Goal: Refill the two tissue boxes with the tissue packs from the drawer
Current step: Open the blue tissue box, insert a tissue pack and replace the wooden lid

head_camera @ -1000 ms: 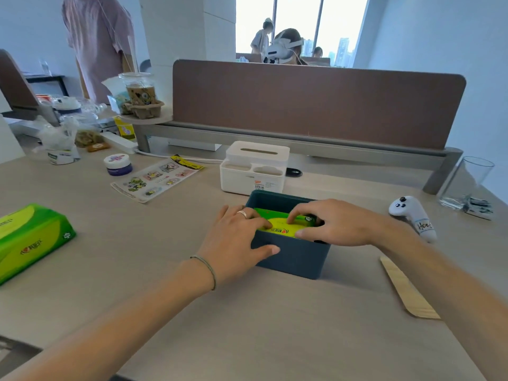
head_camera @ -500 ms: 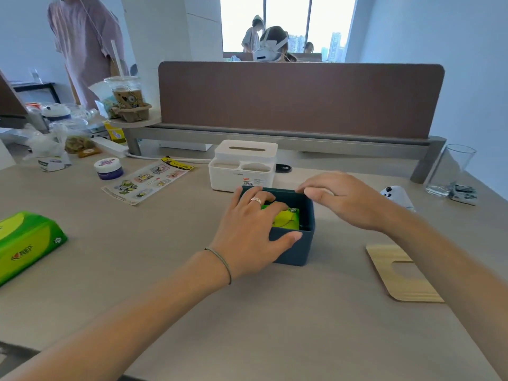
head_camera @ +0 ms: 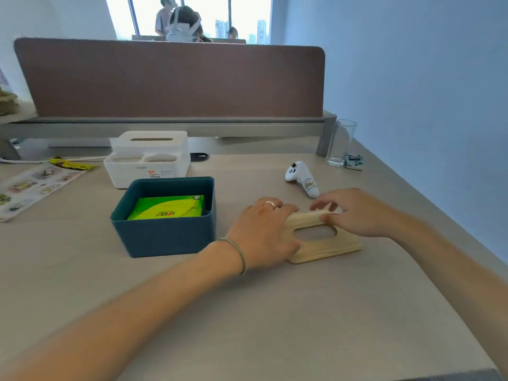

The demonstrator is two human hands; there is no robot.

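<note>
A dark blue tissue box [head_camera: 165, 237] stands open on the desk with a green tissue pack [head_camera: 167, 207] lying flat inside it. Right of it lies its wooden lid [head_camera: 324, 247] with an oval slot. My left hand [head_camera: 264, 232] holds the lid's left side, fingers curled over its far edge. My right hand [head_camera: 354, 210] grips the lid's far right edge, which looks slightly lifted. A white tissue box [head_camera: 148, 158] with its lid on stands behind the blue one.
A white controller [head_camera: 301, 178] lies just beyond the lid. A drinking glass [head_camera: 341, 143] and a small packet [head_camera: 354, 161] stand at the back right. A sticker sheet [head_camera: 38, 182] lies at the left. A brown divider [head_camera: 170, 78] closes off the desk's back.
Both hands left the blue box and the green pack and moved right onto the wooden lid. The view swung right, so the second green pack at the left is out of sight.
</note>
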